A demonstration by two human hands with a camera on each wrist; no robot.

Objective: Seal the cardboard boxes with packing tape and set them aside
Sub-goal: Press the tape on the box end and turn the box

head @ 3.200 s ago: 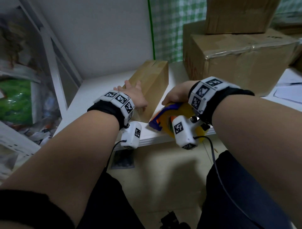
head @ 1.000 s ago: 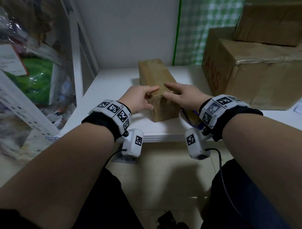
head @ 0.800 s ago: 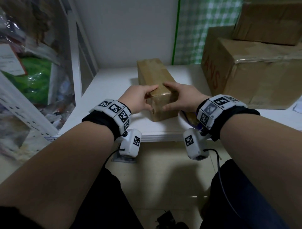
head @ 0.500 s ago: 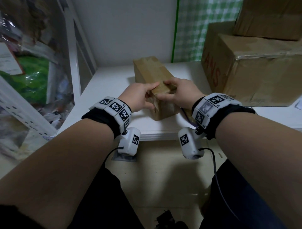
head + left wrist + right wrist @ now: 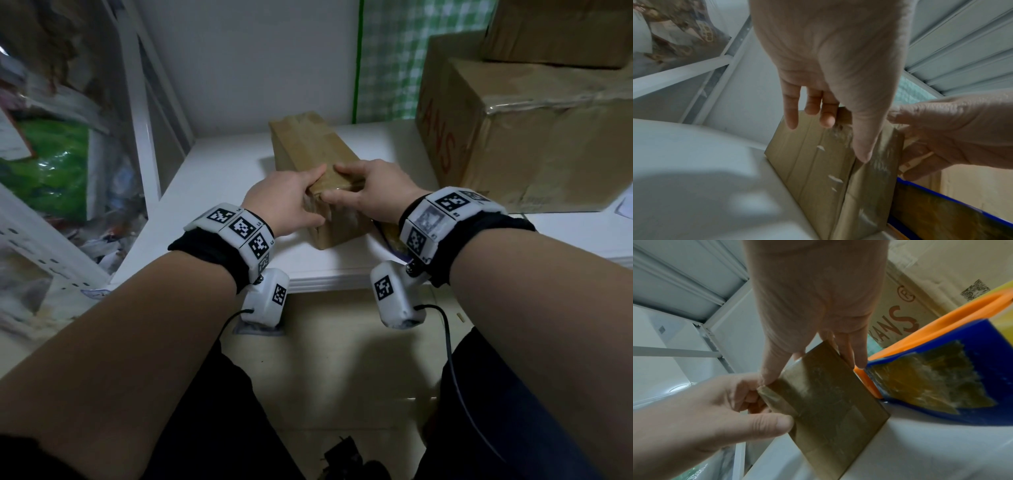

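Note:
A small, long cardboard box [image 5: 308, 150] lies on the white shelf [image 5: 222, 178], its near end facing me. Glossy tape covers that end [image 5: 828, 402]. My left hand [image 5: 294, 202] holds the near left corner, fingers along the left side [image 5: 791, 113] and thumb on the end face. My right hand [image 5: 373, 195] holds the near right corner; its thumb presses the top edge of the end face and its fingers reach down the right side. The blue and orange tape dispenser [image 5: 941, 378] lies just right of the box, under my right wrist.
Two large taped cardboard boxes [image 5: 531, 137] are stacked at the right, close to the small box. A white shelf post [image 5: 144, 137] and plastic bags [image 5: 51, 164] stand at the left. A green checked cloth [image 5: 390, 61] hangs behind. The shelf's front edge runs under my wrists.
Earlier my right hand held the tape dispenser beside the box; it now lies on the shelf. Over the last second both hands have closed in on the box's near top edge.

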